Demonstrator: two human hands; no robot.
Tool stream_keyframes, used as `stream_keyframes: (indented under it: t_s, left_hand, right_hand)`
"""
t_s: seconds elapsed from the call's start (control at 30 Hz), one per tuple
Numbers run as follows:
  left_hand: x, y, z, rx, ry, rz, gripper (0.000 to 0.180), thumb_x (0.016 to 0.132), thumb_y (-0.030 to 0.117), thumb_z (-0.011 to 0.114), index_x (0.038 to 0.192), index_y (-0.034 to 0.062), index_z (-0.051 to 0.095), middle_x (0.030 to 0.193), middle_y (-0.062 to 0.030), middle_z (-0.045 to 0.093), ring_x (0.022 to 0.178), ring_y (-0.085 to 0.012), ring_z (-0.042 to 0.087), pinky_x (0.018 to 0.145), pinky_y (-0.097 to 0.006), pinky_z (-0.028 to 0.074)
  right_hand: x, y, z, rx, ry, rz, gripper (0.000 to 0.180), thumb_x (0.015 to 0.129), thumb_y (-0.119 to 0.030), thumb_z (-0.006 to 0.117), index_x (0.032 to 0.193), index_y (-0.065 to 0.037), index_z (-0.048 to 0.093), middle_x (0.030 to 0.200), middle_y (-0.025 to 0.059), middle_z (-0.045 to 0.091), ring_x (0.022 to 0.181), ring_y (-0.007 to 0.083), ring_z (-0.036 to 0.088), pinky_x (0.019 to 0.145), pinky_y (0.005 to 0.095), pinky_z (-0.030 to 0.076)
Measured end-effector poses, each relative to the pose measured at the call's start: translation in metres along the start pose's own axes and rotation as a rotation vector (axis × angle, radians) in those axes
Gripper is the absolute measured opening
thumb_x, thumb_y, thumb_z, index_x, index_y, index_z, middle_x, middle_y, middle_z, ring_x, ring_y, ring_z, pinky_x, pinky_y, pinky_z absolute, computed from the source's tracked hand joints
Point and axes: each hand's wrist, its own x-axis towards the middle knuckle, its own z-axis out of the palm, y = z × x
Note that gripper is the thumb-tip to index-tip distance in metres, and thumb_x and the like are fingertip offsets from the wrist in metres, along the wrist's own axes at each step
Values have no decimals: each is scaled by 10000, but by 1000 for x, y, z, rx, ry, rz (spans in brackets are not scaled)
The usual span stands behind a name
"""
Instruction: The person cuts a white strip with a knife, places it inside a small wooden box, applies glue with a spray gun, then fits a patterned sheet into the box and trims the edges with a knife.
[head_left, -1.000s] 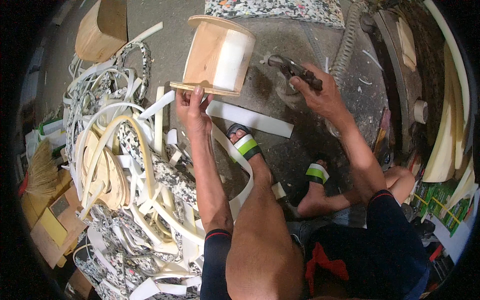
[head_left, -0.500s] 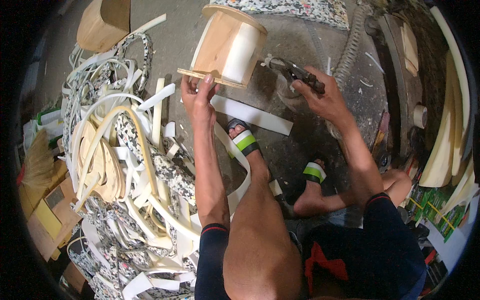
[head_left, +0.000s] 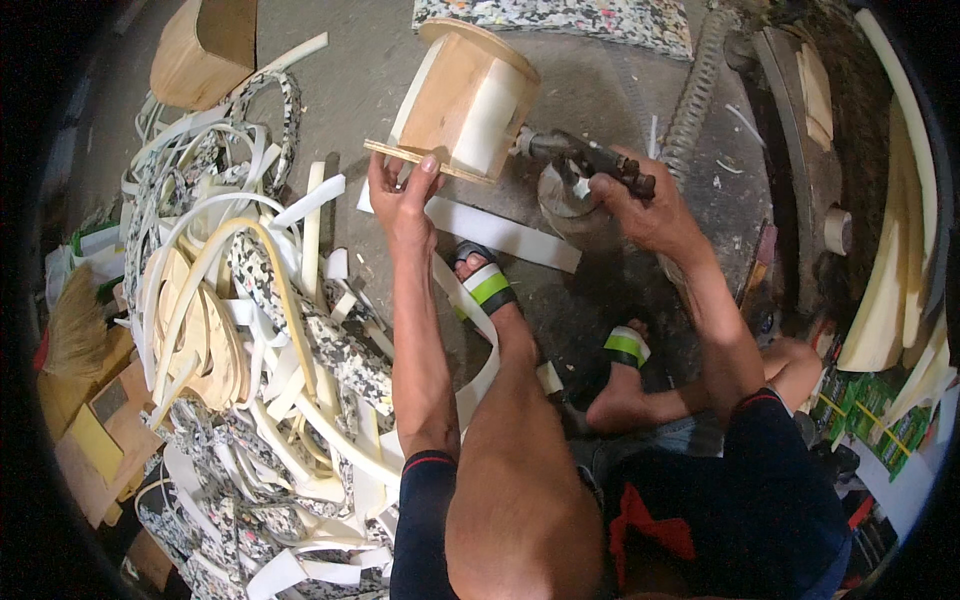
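Observation:
My left hand [head_left: 400, 195] grips the thin lower edge of a round wooden stool frame [head_left: 462, 100] wrapped with white foam and holds it tilted above the concrete floor. My right hand [head_left: 640, 205] is closed on a metal spray gun [head_left: 580, 160] with a cup below it, its nozzle close against the foam side of the frame. A grey ribbed hose [head_left: 695, 95] runs away from the gun towards the top. My feet in green-striped sandals [head_left: 488, 285] rest below the frame on the floor.
A big heap of white and speckled foam strips [head_left: 250, 330] fills the left. A second wooden frame [head_left: 205, 50] stands at the top left. A speckled foam slab [head_left: 560, 20] lies at the top. Foam pieces [head_left: 890, 280] lean at the right.
The stool frame has been lifted and tilted further away, and my right hand has brought the spray gun's nozzle up to its foam side.

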Motion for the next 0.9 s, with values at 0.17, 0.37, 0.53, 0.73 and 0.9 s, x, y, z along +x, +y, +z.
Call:
stream_keyframes:
  t_s: [0.17, 0.37, 0.53, 0.73, 0.9]
  left_hand:
    - [-1, -3, -1, 23, 26, -19, 824, 822, 221, 811, 1477, -24, 376, 1187, -155, 634, 1045, -234, 658, 809, -382, 595]
    - [-2, -14, -12, -46, 36, -79, 865, 803, 202, 835, 1490, -10, 355, 1225, -159, 599, 1043, -247, 654, 798, -363, 589]
    - [-2, -29, -16, -140, 39, -187, 790, 839, 205, 815, 1459, 11, 365, 1201, -131, 612, 1053, -237, 657, 809, -383, 598]
    - [-7, -41, -8, -208, 20, -245, 856, 851, 274, 811, 1476, -12, 302, 1274, -138, 600, 1090, -243, 656, 859, -410, 594]
    - [-10, -51, -4, -212, 13, -296, 870, 837, 328, 824, 1463, -4, 320, 1281, -134, 592, 1079, -251, 662, 873, -392, 594]
  right_hand:
    - [-4, -1, -10, 83, 143, 70, 355, 974, -352, 699, 1010, 0, 674, 736, -18, 581, 717, 52, 480, 635, 257, 426]
    - [-45, 22, -54, -33, 541, 475, 346, 1005, -357, 647, 996, -16, 703, 778, -7, 655, 676, 76, 559, 616, 261, 449]
    - [-86, 56, -114, 161, 698, 266, 324, 1029, -320, 599, 1087, -26, 722, 822, 37, 713, 620, 103, 573, 563, 267, 443]
    - [-119, 141, -179, 317, 914, 229, 232, 986, -123, 619, 1189, -10, 622, 967, 104, 716, 793, 198, 704, 721, 333, 550]
    - [-124, 216, -205, 224, 998, 199, 289, 966, -42, 548, 1250, 9, 533, 1257, 167, 624, 989, 248, 686, 917, 402, 508]
